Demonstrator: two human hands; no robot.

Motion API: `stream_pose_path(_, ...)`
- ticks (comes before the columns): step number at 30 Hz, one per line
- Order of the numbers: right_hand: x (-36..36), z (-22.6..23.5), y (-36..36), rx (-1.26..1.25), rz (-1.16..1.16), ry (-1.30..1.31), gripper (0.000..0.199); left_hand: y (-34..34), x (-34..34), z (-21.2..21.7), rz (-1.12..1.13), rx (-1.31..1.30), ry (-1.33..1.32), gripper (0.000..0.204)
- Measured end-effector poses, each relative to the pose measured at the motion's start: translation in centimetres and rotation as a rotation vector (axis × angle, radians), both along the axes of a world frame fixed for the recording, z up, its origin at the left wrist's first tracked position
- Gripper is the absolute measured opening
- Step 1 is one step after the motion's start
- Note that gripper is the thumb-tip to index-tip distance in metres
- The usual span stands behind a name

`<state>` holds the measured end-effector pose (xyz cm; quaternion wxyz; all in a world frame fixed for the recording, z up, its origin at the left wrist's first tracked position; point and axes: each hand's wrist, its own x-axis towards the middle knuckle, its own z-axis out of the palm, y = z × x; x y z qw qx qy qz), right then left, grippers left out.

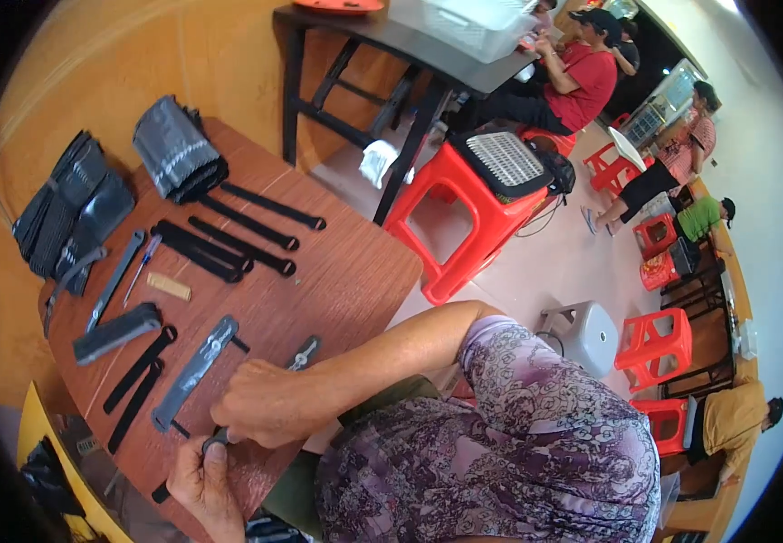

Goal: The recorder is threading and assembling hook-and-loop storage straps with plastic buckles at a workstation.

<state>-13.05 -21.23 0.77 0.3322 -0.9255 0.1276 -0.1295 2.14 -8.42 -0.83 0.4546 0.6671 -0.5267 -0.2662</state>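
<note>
At the near edge of the brown wooden table, my left hand [203, 489] pinches a dark strap-like piece [217, 438] between thumb and fingers. My right hand [265, 404] is closed right beside it, fingertips at the same piece; what lies inside those fingers is hidden. A black strap end [160, 494] pokes out past my left hand. Just beyond my hands lies a flat grey strip [194, 373] with a dark strap under it. Another grey piece with a metal fitting [303, 353] is partly covered by my right forearm. Two black looped straps [141, 389] rest to the left.
Farther up the table [355, 262] are several black straps [238, 235], a screwdriver [144, 267], a tan block [169, 287] and bundled dark strips [177, 149]. A red stool [450, 222] stands beyond the table's right edge. Other people sit and stand farther off.
</note>
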Motion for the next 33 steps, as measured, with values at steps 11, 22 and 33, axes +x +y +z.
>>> stream_pose_path(11,-0.3,-0.1,-0.6,0.156,0.000,0.020,0.015,0.4,-0.1,1.9,0.113,0.154,0.085,0.008)
stream_pose_path(22,4.8,-0.5,-1.8,0.601,-0.153,0.151,0.018,0.2,3.3,0.5,0.250,0.182,0.316,0.013)
stream_pose_path(33,9.2,-2.9,-3.0,0.739,-0.114,0.154,0.012,-1.4,5.9,-1.3,0.360,0.191,0.289,0.011)
